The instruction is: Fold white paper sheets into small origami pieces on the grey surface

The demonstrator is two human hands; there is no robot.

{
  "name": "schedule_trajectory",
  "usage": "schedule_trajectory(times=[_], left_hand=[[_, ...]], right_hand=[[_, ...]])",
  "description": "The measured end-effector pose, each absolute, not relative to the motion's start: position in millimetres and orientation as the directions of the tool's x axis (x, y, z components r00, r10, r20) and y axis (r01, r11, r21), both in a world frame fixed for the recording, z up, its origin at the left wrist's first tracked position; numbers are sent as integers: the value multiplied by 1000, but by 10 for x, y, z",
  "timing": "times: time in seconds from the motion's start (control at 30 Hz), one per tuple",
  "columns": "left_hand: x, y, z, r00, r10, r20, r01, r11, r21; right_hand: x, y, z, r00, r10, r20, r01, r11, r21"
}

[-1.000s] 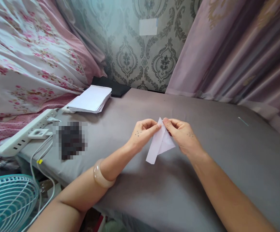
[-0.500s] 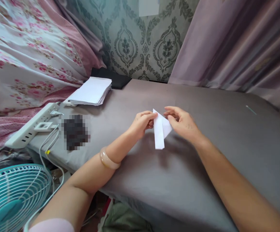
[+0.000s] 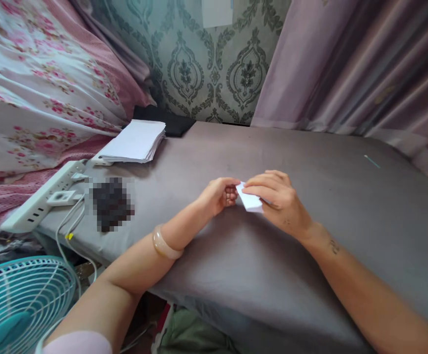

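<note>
A folded piece of white paper [image 3: 251, 202] is held in the air above the grey-covered table [image 3: 214, 295]. My left hand [image 3: 221, 195] pinches its upper left corner between thumb and forefinger, the other fingers curled below. From the right, my right hand [image 3: 278, 199] closes over the paper, its fingers lying across the top and covering much of it. The right thumb is hidden behind the hand. A pale bangle [image 3: 166, 244] circles my left wrist.
A stack of white paper [image 3: 135, 141] lies at the back left on something black [image 3: 177, 124]. A white power strip [image 3: 40, 199] with cables runs along the left edge, near a blurred dark object [image 3: 112, 204]. A turquoise fan [image 3: 18, 305] stands lower left. A thin stick [image 3: 372, 161] lies far right.
My right hand has moved over the paper and now covers its right part. The paper has tilted, so its long strip looks shorter. The view has shifted slightly.
</note>
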State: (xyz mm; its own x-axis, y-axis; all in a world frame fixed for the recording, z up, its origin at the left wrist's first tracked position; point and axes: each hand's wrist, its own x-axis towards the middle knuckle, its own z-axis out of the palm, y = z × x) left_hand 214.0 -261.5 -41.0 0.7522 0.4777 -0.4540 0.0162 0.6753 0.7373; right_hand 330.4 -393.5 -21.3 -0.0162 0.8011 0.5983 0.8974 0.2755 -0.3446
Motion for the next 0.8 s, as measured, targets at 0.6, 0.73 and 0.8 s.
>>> schedule_trajectory(times=[0.6,0.73,0.8], left_hand=[[2081,-2928,-253,779,622,-85,-54,202,978],[2105,-2948,-306,793,608,-48,-144,263,954],[2107,-2954,-323,772,631,-71,-148,288,946]], right_hand=[[3500,-4214,-83,397,895,-203,20,-229,-973],[3336,-4176,-148,390,899,-198,217,-299,-929],[3291,-4165,-174,426,893,-142,322,-296,-899]])
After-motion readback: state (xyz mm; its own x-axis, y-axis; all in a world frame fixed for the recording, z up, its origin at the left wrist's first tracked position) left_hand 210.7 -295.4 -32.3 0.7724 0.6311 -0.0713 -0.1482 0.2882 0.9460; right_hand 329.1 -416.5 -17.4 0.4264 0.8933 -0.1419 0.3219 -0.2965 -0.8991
